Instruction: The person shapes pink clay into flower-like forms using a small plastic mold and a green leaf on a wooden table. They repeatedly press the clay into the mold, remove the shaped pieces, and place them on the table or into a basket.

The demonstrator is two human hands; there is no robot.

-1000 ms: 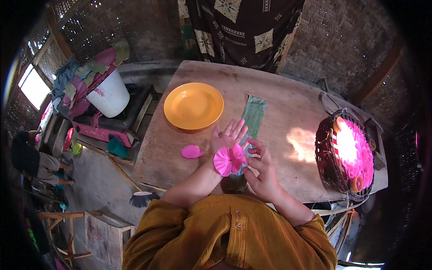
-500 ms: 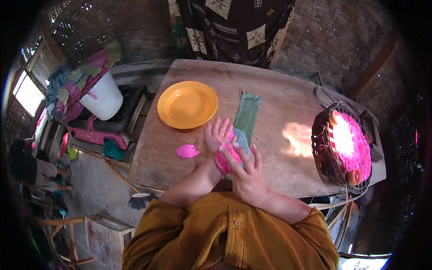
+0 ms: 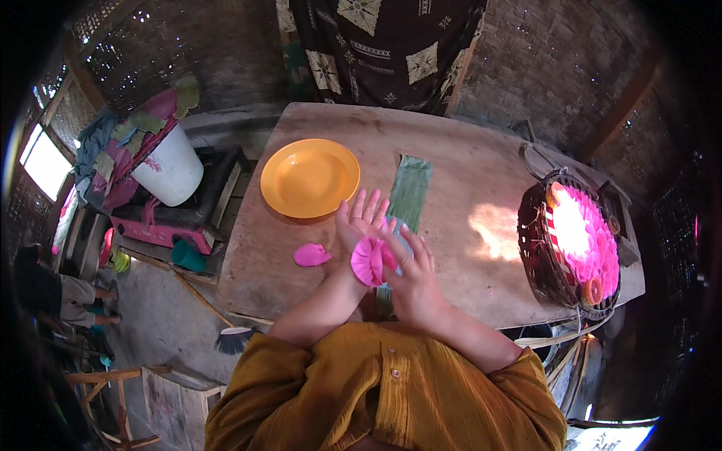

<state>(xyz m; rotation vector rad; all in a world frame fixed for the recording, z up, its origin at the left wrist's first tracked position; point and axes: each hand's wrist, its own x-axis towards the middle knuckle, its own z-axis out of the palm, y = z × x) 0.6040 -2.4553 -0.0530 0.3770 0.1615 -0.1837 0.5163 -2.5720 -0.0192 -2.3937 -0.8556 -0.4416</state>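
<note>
My left hand (image 3: 361, 219) is palm up with its fingers stretched out and spread. Over the heel of that palm and the wrist lies a soft pink pleated piece (image 3: 368, 261), dough-like and ruffled. My right hand (image 3: 415, 282) reaches across from the right, its thumb and forefinger at the piece's right edge; the exact pinch is partly hidden. Just left of my hands, a smooth pink lump (image 3: 311, 255) rests on the table. Behind my fingers shows part of a translucent bluish thing (image 3: 401, 231), beside a long green leaf strip (image 3: 412, 188).
A yellow-orange plate (image 3: 310, 178) stands at the left of the wooden table (image 3: 466, 150). On the right, a dark woven basket (image 3: 532, 248) holds several bright pink ruffled pieces. A stove (image 3: 162, 231) bears a white bucket (image 3: 171, 169). Another person (image 3: 64, 297) is at far left.
My right fingers have shifted slightly down and right, off the top of the pleated piece. More of its ruffled face shows now, turned outward. My left hand stays palm up.
</note>
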